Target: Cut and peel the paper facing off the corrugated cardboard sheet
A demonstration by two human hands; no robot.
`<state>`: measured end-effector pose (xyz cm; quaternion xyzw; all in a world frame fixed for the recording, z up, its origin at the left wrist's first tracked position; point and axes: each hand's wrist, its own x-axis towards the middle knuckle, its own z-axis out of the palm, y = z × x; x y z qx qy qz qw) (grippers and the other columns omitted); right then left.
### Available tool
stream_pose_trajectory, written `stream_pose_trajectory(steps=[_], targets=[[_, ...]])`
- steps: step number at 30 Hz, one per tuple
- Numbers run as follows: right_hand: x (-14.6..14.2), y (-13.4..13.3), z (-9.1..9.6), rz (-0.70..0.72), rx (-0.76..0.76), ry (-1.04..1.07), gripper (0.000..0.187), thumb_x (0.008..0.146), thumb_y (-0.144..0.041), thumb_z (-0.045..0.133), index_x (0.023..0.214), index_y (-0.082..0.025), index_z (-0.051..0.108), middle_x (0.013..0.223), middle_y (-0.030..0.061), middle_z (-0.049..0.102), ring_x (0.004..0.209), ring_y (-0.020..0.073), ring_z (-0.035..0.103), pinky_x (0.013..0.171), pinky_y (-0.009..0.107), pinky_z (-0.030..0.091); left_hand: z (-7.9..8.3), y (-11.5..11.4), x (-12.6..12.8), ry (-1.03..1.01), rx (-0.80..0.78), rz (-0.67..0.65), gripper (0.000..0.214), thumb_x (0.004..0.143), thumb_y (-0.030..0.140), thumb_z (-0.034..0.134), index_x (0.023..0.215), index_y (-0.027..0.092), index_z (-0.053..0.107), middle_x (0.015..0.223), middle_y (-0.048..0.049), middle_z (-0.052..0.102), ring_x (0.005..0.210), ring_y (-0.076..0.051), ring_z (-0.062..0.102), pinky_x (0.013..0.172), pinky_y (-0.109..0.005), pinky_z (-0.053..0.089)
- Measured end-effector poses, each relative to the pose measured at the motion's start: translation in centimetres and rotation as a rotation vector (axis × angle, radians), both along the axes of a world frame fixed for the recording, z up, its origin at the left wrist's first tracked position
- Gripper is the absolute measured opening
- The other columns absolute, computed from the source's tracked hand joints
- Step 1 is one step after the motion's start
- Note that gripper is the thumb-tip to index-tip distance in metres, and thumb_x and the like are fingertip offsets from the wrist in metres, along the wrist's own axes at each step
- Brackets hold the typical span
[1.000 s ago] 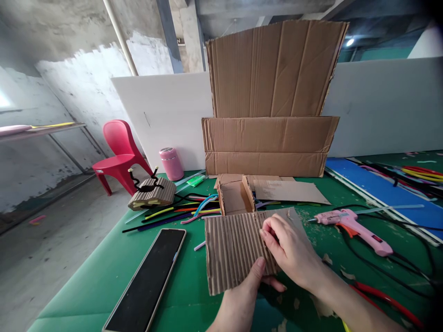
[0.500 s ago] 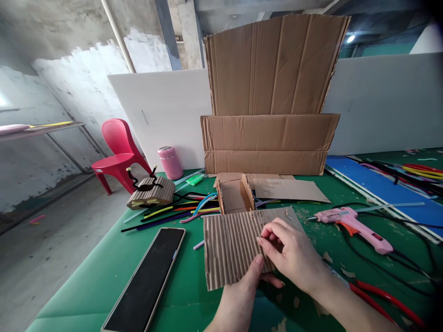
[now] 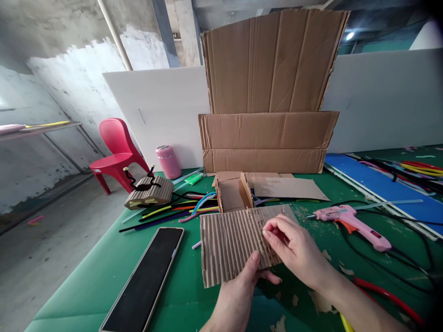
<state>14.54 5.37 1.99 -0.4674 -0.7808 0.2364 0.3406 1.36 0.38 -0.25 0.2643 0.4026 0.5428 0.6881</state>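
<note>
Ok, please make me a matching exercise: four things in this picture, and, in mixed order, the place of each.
Things: 1 corrugated sheet; 2 glue gun; 3 phone; 4 red chair.
Places: a on the floor, left of the table; b held between left hand and right hand; c flat on the table, left of the sheet; d on the table, right of the hands.
Pairs: 1-b, 2-d, 3-c, 4-a.

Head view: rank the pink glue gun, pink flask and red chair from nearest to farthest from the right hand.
From the right hand, which is on the corrugated sheet:
1. The pink glue gun, just to its right.
2. The pink flask, well back and to the left.
3. The red chair, farther left, beyond the flask.
</note>
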Motion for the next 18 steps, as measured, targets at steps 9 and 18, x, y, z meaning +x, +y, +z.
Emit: stream_pose_trajectory(steps=[9,18], targets=[[-0.9,-0.5,0.1,-0.053,-0.010,-0.189,0.017,0.084,-0.024,0.034,0.068,-0.021,0.041,0.069,0.0008,0.049,0.064,0.0150,0.048,0.056,0.027,0.036,-0.9,0.0,0.0,0.160,0.065,0.012,0.026,0.076,0.030,0.049,0.089,0.011,0.060,0.072,-0.0063,0.065,0.060,-0.017,0.057,0.070,-0.035,0.046],[-0.6,-0.3,-0.1,-0.033,-0.001,0.000,0.008,0.081,-0.027,0.041,0.079,-0.021,0.046,0.076,0.0014,0.049,0.068,0.0142,0.049,0.060,0.027,0.040,-0.6,0.0,0.0,0.141,0.070,0.028,0.024,0.075,0.030,0.050,0.090,0.014,0.060,0.076,-0.0047,0.067,0.054,-0.015,0.058,0.063,-0.032,0.047]])
